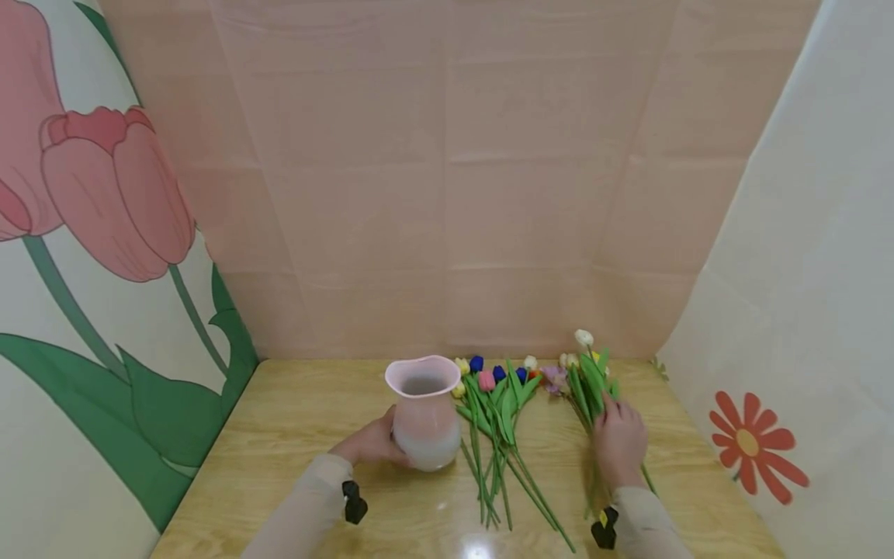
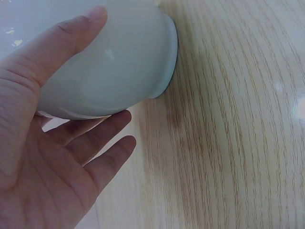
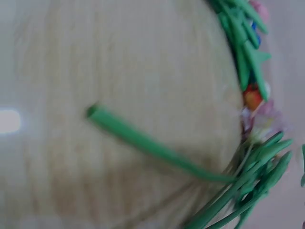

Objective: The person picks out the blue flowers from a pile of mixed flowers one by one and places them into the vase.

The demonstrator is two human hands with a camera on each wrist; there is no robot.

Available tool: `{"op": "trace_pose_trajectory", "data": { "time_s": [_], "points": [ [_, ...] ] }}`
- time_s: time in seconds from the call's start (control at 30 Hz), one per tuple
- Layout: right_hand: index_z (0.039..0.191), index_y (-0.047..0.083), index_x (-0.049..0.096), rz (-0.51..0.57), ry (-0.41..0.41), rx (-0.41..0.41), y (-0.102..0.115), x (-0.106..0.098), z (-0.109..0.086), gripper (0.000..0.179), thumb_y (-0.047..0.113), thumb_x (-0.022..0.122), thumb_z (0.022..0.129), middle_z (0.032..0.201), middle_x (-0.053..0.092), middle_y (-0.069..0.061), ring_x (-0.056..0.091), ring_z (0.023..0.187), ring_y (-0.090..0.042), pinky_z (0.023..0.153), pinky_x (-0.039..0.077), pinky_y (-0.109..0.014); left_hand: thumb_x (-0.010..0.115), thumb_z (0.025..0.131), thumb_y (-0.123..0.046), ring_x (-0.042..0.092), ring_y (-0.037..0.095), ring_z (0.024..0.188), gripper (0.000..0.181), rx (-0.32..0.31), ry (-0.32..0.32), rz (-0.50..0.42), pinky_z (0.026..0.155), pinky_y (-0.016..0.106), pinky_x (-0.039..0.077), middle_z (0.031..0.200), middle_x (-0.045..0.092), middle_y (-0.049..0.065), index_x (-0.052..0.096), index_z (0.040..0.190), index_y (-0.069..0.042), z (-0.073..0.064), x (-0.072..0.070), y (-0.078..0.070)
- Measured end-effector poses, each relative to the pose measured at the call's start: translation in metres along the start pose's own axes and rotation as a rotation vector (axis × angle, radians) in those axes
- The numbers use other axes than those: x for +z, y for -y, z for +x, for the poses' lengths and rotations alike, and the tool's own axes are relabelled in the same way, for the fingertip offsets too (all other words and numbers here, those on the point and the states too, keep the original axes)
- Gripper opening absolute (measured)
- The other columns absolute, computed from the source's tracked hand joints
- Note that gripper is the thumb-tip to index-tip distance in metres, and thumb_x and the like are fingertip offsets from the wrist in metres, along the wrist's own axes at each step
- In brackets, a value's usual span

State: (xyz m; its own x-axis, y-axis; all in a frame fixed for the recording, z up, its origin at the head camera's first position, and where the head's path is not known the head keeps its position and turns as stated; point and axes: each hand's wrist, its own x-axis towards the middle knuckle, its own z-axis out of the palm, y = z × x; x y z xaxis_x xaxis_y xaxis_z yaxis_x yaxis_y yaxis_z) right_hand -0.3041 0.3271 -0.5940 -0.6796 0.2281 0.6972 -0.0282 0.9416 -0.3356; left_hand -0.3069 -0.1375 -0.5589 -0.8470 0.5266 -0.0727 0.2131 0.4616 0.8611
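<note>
A pink-and-white vase [image 1: 427, 435] with a wavy rim stands upright on the table. My left hand [image 1: 380, 441] holds it from the left side. In the left wrist view the thumb of the left hand [image 2: 57, 143] lies along one side of the vase's pale lower body [image 2: 109, 62], with fingers round the other. Over the bunch at the right, my right hand [image 1: 620, 439] grips a white tulip [image 1: 583, 338] by its leafy stem. The lower end of a green stem [image 3: 143, 143] juts over the wood in the right wrist view, where the hand itself is out of sight.
Between vase and right hand lies a pile of artificial tulips [image 1: 506, 411] in blue, pink, yellow and white, stems toward the front. Light purple flowers [image 1: 555, 380] lie at the back right. A pink backdrop [image 1: 447, 194] hangs behind the wooden table [image 1: 307, 419].
</note>
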Motion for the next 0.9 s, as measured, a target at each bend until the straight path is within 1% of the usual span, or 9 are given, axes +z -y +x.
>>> {"op": "trace_pose_trajectory", "data": {
  "time_s": [0.2,0.3,0.4,0.47,0.57,0.7,0.77,0.9],
  "points": [
    [0.127,0.005,0.060,-0.059,0.193,0.115,-0.015,0.000,-0.012,0.040,0.008,0.064,0.087,0.113,0.061,-0.026,0.055,0.099,-0.047,0.082,0.040,-0.061,0.090,0.065,-0.022,0.042,0.031,0.133,0.104,-0.009,0.001,0.002,0.110,0.054,0.029,0.144,0.045,0.013,0.025,0.146,-0.010,-0.001,0.001,-0.001],
    [0.126,0.007,0.061,-0.071,0.260,0.146,-0.021,0.003,-0.016,0.038,0.013,0.066,0.088,0.116,0.061,-0.025,0.054,0.100,-0.047,0.081,0.039,-0.061,0.090,0.065,-0.021,0.043,0.030,0.132,0.103,-0.002,-0.003,0.010,0.109,0.053,0.030,0.143,0.046,0.013,0.026,0.145,-0.009,-0.001,0.000,-0.002],
    [0.123,0.008,0.062,-0.074,0.280,0.148,-0.028,0.008,-0.021,0.037,0.013,0.068,0.087,0.115,0.063,-0.026,0.057,0.094,-0.048,0.076,0.039,-0.060,0.090,0.065,-0.019,0.044,0.029,0.131,0.102,0.011,-0.005,0.012,0.108,0.051,0.031,0.143,0.047,0.013,0.026,0.144,-0.008,-0.002,0.000,-0.002],
    [0.123,0.008,0.061,-0.077,0.299,0.150,-0.033,0.010,-0.023,0.038,0.011,0.068,0.086,0.114,0.063,-0.027,0.058,0.091,-0.049,0.073,0.039,-0.059,0.090,0.065,-0.018,0.044,0.028,0.130,0.102,0.014,-0.001,0.013,0.108,0.051,0.032,0.142,0.047,0.012,0.026,0.144,-0.009,-0.002,0.000,-0.003],
    [0.128,0.008,0.057,-0.094,0.352,0.160,-0.038,0.011,-0.028,0.043,0.009,0.065,0.086,0.114,0.061,-0.030,0.058,0.089,-0.051,0.069,0.040,-0.061,0.090,0.065,-0.019,0.044,0.029,0.131,0.102,0.017,0.002,0.013,0.108,0.051,0.031,0.142,0.047,0.013,0.026,0.144,-0.009,-0.001,0.000,-0.002],
    [0.135,0.007,0.050,-0.108,0.412,0.179,-0.040,0.011,-0.031,0.049,0.009,0.062,0.087,0.116,0.055,-0.034,0.054,0.092,-0.055,0.069,0.040,-0.064,0.090,0.065,-0.019,0.044,0.029,0.131,0.102,0.020,0.003,0.011,0.109,0.052,0.030,0.143,0.046,0.012,0.026,0.144,-0.009,0.000,0.000,0.000],
    [0.136,0.007,0.050,-0.101,0.412,0.186,-0.039,0.011,-0.031,0.049,0.011,0.062,0.088,0.116,0.053,-0.035,0.053,0.094,-0.055,0.070,0.040,-0.064,0.090,0.065,-0.018,0.043,0.029,0.132,0.102,0.026,0.003,0.007,0.109,0.052,0.030,0.143,0.046,0.012,0.027,0.144,-0.009,0.000,0.000,0.000],
    [0.134,0.006,0.051,-0.082,0.385,0.203,-0.033,0.009,-0.029,0.047,0.014,0.059,0.089,0.115,0.051,-0.034,0.050,0.098,-0.055,0.070,0.039,-0.064,0.090,0.065,-0.017,0.043,0.029,0.132,0.102,0.029,0.004,-0.003,0.109,0.052,0.030,0.143,0.045,0.012,0.026,0.144,-0.009,0.000,0.000,0.000]
  ]
}}
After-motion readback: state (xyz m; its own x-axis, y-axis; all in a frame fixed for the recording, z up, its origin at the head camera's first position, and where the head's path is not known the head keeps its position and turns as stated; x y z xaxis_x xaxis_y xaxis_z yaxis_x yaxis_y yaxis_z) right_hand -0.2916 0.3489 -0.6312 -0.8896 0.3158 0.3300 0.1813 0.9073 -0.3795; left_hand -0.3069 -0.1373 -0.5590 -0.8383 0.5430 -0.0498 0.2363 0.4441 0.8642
